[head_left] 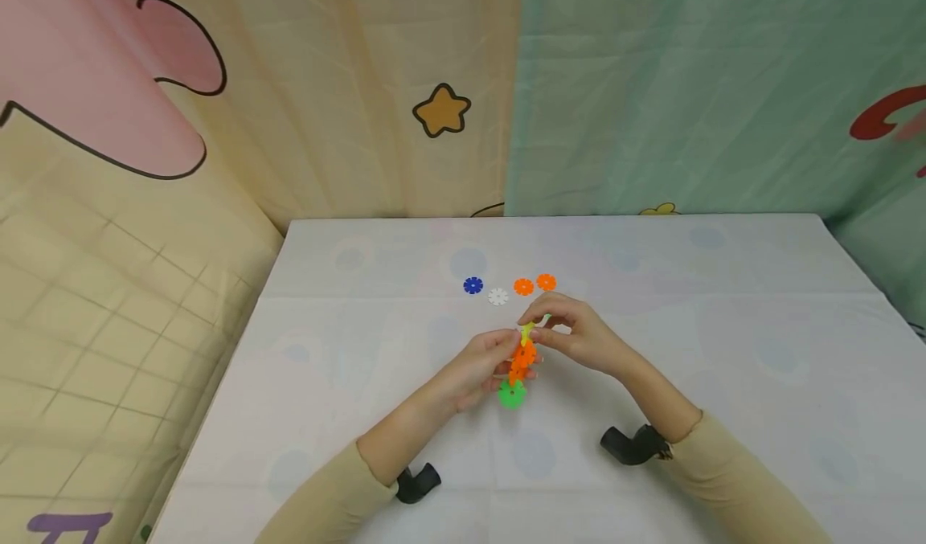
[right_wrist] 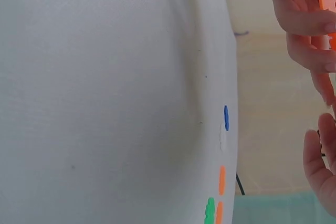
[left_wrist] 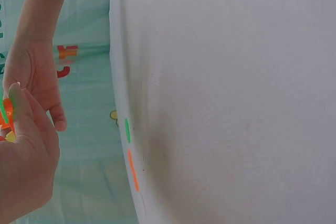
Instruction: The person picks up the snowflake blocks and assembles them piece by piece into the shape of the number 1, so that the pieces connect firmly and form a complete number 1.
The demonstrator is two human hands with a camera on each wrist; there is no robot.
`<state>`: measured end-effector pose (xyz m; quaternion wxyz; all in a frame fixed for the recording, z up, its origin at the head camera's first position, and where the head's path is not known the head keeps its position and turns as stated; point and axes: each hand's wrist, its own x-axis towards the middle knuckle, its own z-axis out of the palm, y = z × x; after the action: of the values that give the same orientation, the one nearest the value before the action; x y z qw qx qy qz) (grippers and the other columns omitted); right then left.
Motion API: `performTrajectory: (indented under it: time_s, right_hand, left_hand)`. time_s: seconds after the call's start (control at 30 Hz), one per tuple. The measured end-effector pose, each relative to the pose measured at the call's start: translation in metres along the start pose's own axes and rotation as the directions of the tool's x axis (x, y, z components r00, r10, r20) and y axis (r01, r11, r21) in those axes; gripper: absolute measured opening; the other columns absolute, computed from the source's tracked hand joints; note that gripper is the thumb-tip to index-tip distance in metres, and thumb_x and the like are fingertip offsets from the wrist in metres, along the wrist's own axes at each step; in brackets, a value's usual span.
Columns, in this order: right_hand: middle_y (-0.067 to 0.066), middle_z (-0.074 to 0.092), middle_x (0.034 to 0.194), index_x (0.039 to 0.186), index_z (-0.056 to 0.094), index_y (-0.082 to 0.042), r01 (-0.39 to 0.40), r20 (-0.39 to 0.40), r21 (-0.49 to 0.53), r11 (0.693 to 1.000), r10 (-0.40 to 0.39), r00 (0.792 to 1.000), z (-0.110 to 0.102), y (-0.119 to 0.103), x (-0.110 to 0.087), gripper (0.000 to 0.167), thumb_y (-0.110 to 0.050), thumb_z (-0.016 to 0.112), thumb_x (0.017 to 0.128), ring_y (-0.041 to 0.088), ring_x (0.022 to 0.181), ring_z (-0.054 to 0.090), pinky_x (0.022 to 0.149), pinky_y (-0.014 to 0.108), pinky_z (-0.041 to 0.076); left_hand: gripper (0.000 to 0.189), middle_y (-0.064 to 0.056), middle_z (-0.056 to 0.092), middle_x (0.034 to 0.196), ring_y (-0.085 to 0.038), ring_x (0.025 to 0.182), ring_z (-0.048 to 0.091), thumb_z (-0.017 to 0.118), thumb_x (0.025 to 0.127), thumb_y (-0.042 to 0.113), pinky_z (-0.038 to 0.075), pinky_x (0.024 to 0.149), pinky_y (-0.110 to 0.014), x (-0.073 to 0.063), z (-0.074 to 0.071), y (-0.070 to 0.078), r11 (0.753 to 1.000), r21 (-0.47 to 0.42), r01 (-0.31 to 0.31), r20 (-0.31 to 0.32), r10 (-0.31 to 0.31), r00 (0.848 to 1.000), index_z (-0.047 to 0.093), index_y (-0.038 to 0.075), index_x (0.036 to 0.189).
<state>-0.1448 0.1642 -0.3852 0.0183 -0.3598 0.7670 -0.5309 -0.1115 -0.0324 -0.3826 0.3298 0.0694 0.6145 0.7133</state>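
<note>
My left hand (head_left: 481,367) holds a short chain of interlocking notched plastic discs. The chain has a green disc (head_left: 512,394) at the near end, orange discs (head_left: 524,354) in the middle and a yellow disc (head_left: 526,333) at the far end. With thumb and index finger my right hand (head_left: 584,337) pinches the yellow disc. In the left wrist view, parts of the orange disc (left_wrist: 6,119) and a green edge show beside the left fingers. The right wrist view catches the left hand (right_wrist: 304,22) around an orange disc, while much of the right hand (right_wrist: 323,166) is cut off.
Beyond the hands, loose discs lie on the white table (head_left: 362,351): a blue disc (head_left: 473,285), a white disc (head_left: 497,296) and two orange ones (head_left: 534,284). A green disc (right_wrist: 210,211) lies near them, mostly hidden by the right hand in the head view. Curtains stand behind.
</note>
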Motion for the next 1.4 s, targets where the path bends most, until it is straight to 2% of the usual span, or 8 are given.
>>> performTrajectory:
  time_s: [0.13,0.3,0.43,0.67,0.83,1.1,1.23,1.4]
  right_hand:
    - [0.005,0.061,0.091,0.097,0.066,-0.005,0.001,-0.002,0.001,1.000,-0.001,1.000,0.002,0.000,0.000,0.022,0.010,0.062,0.083,0.018,0.087,0.052,0.075,0.027,0.049]
    - [0.003,0.061,0.092,0.100,0.066,-0.006,-0.031,0.010,-0.006,1.000,0.031,0.999,0.003,0.000,-0.001,0.021,0.008,0.061,0.084,0.017,0.088,0.053,0.076,0.028,0.049]
    - [0.003,0.062,0.096,0.106,0.065,-0.004,-0.122,-0.008,-0.016,0.992,0.122,0.992,0.000,0.000,-0.003,0.019,-0.002,0.063,0.087,0.017,0.089,0.053,0.079,0.029,0.049]
    - [0.018,0.061,0.101,0.111,0.063,-0.002,-0.333,-0.066,0.032,0.942,0.334,0.940,-0.012,0.002,-0.003,0.026,-0.012,0.065,0.087,0.021,0.091,0.056,0.081,0.032,0.049]
    - [0.013,0.062,0.095,0.113,0.061,0.002,-0.414,-0.103,0.012,0.910,0.413,0.905,-0.024,0.015,-0.004,0.031,-0.012,0.066,0.086,0.023,0.088,0.056,0.077,0.030,0.049]
    - [0.015,0.060,0.092,0.113,0.059,0.006,-0.499,-0.165,-0.018,0.866,0.490,0.856,-0.038,0.037,-0.006,0.030,-0.006,0.065,0.086,0.024,0.081,0.055,0.067,0.027,0.049]
    - [0.015,0.059,0.090,0.112,0.060,0.006,-0.536,-0.155,-0.054,0.843,0.523,0.838,-0.038,0.044,-0.003,0.030,-0.005,0.065,0.085,0.025,0.078,0.055,0.064,0.030,0.050]
    - [0.011,0.056,0.086,0.109,0.062,0.004,-0.568,-0.155,-0.138,0.811,0.549,0.822,-0.036,0.054,0.001,0.031,-0.005,0.069,0.081,0.024,0.077,0.053,0.061,0.027,0.047]
  left_hand:
    - [0.045,-0.008,0.066,0.103,-0.012,0.083,0.065,0.038,0.101,0.034,0.052,0.075,-0.024,-0.001,0.002,0.000,1.000,-0.015,-0.001,-0.004,0.001,1.000,0.050,-0.003,0.125]
    - [0.044,-0.012,0.064,0.106,-0.013,0.083,0.064,0.037,0.101,0.033,0.052,0.074,-0.024,-0.003,0.003,0.000,1.000,-0.019,-0.007,0.004,0.007,1.000,0.048,-0.001,0.126]
    - [0.045,-0.015,0.064,0.106,-0.015,0.084,0.064,0.039,0.101,0.032,0.051,0.080,-0.028,-0.003,0.002,0.000,1.000,-0.006,-0.016,-0.020,0.015,1.000,0.046,-0.004,0.127]
    - [0.045,-0.007,0.063,0.097,-0.014,0.080,0.064,0.042,0.100,0.029,0.051,0.082,-0.030,0.000,-0.002,0.000,1.000,0.001,-0.011,-0.083,0.011,0.996,0.047,-0.005,0.129]
    - [0.044,-0.006,0.061,0.095,-0.013,0.081,0.061,0.044,0.100,0.028,0.051,0.075,-0.024,0.002,-0.003,0.000,1.000,-0.010,0.002,-0.125,-0.004,0.992,0.049,-0.005,0.129]
    - [0.045,-0.004,0.061,0.094,-0.013,0.080,0.058,0.046,0.099,0.028,0.049,0.066,-0.019,0.002,-0.005,0.002,0.999,-0.035,0.007,-0.164,-0.013,0.986,0.050,-0.005,0.128]
    - [0.045,-0.009,0.060,0.102,-0.013,0.079,0.057,0.047,0.098,0.028,0.050,0.067,-0.019,0.002,-0.006,0.001,0.999,-0.039,0.004,-0.174,-0.011,0.985,0.050,-0.005,0.128]
    - [0.044,-0.014,0.060,0.109,-0.011,0.077,0.056,0.048,0.098,0.027,0.050,0.067,-0.019,0.002,-0.007,0.000,0.999,-0.047,0.004,-0.185,-0.013,0.983,0.050,-0.005,0.129]
